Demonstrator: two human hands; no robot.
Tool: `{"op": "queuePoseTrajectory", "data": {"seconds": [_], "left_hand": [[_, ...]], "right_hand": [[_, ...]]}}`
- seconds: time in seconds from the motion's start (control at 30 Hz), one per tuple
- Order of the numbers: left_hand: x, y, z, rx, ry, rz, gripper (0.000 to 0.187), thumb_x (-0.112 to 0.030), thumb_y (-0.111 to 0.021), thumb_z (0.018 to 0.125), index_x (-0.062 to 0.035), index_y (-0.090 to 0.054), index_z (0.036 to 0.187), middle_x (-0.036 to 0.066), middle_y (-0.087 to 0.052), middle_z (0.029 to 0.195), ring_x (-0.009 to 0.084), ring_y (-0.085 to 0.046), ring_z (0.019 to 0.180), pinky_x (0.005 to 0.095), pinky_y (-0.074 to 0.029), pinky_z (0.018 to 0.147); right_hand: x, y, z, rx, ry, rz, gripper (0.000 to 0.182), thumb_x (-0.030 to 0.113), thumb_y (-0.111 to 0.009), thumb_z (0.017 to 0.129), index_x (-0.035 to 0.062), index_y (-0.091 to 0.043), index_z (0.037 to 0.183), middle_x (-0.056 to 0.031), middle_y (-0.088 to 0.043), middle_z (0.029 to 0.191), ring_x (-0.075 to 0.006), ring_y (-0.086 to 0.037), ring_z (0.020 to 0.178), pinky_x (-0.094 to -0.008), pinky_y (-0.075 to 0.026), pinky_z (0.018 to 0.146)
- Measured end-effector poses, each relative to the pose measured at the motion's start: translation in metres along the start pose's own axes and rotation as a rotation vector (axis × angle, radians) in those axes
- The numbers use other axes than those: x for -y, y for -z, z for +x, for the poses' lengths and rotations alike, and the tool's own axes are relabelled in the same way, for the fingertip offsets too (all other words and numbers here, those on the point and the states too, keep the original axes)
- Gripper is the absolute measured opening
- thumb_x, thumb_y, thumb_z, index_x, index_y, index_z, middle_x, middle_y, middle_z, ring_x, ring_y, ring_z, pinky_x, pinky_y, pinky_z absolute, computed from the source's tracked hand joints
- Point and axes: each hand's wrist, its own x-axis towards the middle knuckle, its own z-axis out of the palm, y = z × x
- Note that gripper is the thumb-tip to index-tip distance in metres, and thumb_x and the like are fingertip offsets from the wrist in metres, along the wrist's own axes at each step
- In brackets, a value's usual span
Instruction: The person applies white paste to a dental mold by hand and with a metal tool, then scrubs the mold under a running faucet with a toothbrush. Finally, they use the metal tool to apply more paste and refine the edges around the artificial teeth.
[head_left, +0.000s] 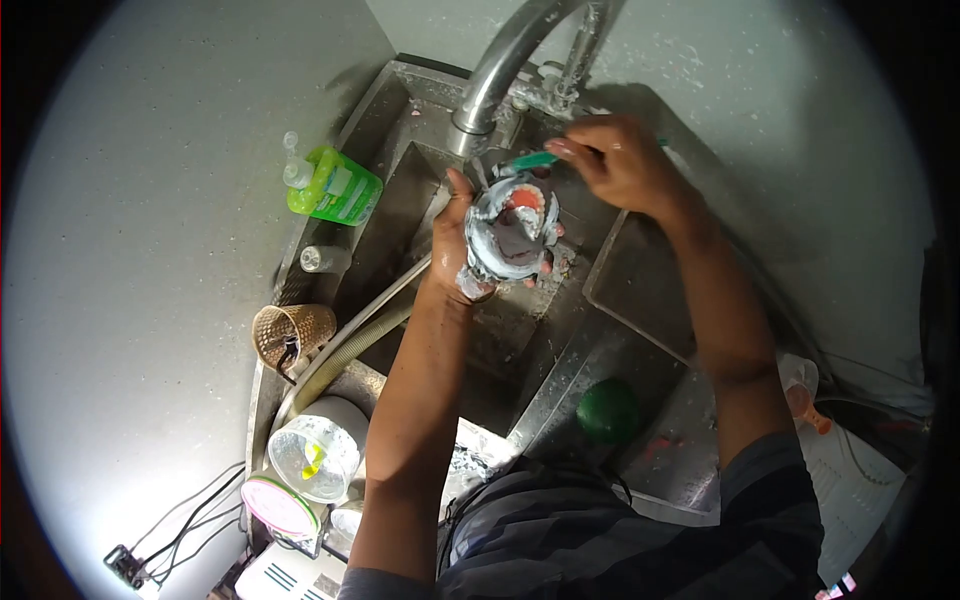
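Note:
My left hand (453, 235) is wrapped round a grey-white plaster dental mold (505, 254), held up over the sink (400, 215). A pinkish-orange denture base with a row of teeth (525, 200) shows in the mold's upper part. My right hand (622, 165) grips a green-handled brush (533, 161), its head close to the mold's upper edge. Water runs beside the mold from the curved metal faucet (474, 122) above it.
Along the sink's left rim stand a green soap bottle (345, 190), a small clear bottle (326, 260) and a woven-look cup (290, 335). A hose (360, 342) crosses the sink. A white tub (318, 450) sits lower left; a green round object (608, 410) lies lower right.

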Motion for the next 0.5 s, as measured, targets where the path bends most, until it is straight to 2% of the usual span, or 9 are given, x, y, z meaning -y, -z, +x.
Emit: {"op": "queuePoseTrajectory", "data": {"seconds": [0.07, 0.1, 0.2, 0.27, 0.33, 0.37, 0.5], "left_hand": [[-0.007, 0.014, -0.008, 0.032, 0.007, 0.016, 0.103, -0.086, -0.039, 0.089, 0.0036, -0.057, 0.135, 0.037, -0.068, 0.108, 0.0485, -0.073, 0.074, 0.0484, -0.064, 0.049], [-0.007, 0.016, -0.01, 0.02, 0.028, 0.028, 0.104, -0.087, -0.039, 0.088, 0.0047, -0.057, 0.135, 0.038, -0.067, 0.108, 0.0492, -0.073, 0.075, 0.0492, -0.064, 0.051], [-0.014, 0.015, -0.02, 0.07, 0.065, -0.008, 0.109, -0.088, -0.042, 0.086, 0.007, -0.055, 0.136, 0.041, -0.066, 0.109, 0.0496, -0.073, 0.076, 0.0507, -0.065, 0.055], [-0.021, 0.008, -0.027, 0.012, 0.042, 0.104, 0.106, -0.087, -0.038, 0.089, 0.0064, -0.056, 0.135, 0.036, -0.069, 0.106, 0.0448, -0.074, 0.072, 0.0451, -0.065, 0.052], [-0.03, 0.003, -0.028, -0.124, -0.002, 0.434, 0.1, -0.084, -0.034, 0.092, 0.0055, -0.058, 0.13, 0.027, -0.072, 0.101, 0.0375, -0.075, 0.067, 0.0378, -0.061, 0.047], [-0.032, -0.002, -0.026, -0.216, -0.008, 0.548, 0.095, -0.082, -0.031, 0.095, 0.0029, -0.061, 0.126, 0.02, -0.074, 0.096, 0.0315, -0.074, 0.062, 0.0338, -0.058, 0.043], [-0.039, -0.022, -0.012, -0.204, 0.041, 0.647, 0.087, -0.079, -0.04, 0.095, -0.0011, -0.061, 0.127, 0.017, -0.073, 0.091, 0.0294, -0.074, 0.061, 0.0347, -0.059, 0.044]], "right_hand": [[0.0, 0.012, 0.001, 0.193, -0.172, -0.158, 0.017, 0.017, -0.073, 0.095, 0.0015, -0.073, 0.087, -0.0193, -0.063, 0.072, -0.033, -0.06, 0.061, -0.0422, -0.044, 0.058], [0.002, 0.006, 0.002, 0.155, -0.065, -0.119, 0.019, 0.018, -0.074, 0.095, 0.0012, -0.074, 0.087, -0.019, -0.06, 0.07, -0.033, -0.056, 0.059, -0.0417, -0.043, 0.057], [0.025, 0.013, 0.011, 0.156, 0.033, -0.129, 0.02, 0.02, -0.073, 0.096, 0.0013, -0.075, 0.089, -0.0178, -0.057, 0.066, -0.0317, -0.052, 0.057, -0.0409, -0.041, 0.056], [0.027, 0.013, 0.011, 0.161, -0.006, -0.079, 0.022, 0.02, -0.073, 0.096, 0.0005, -0.073, 0.086, -0.016, -0.054, 0.064, -0.0309, -0.05, 0.056, -0.0405, -0.04, 0.056], [0.03, 0.017, 0.016, 0.164, -0.022, -0.013, 0.025, 0.02, -0.075, 0.094, -0.0001, -0.07, 0.08, -0.0153, -0.056, 0.065, -0.0302, -0.05, 0.055, -0.0402, -0.04, 0.056], [0.045, 0.021, 0.023, 0.207, 0.03, -0.008, 0.026, 0.019, -0.075, 0.093, 0.0007, -0.068, 0.076, -0.0148, -0.059, 0.065, -0.0314, -0.052, 0.056, -0.0408, -0.041, 0.057], [0.057, 0.008, 0.031, 0.312, 0.1, -0.102, 0.024, 0.019, -0.074, 0.093, 0.0023, -0.069, 0.076, -0.0144, -0.059, 0.064, -0.0351, -0.059, 0.059, -0.0453, -0.043, 0.058]]}}
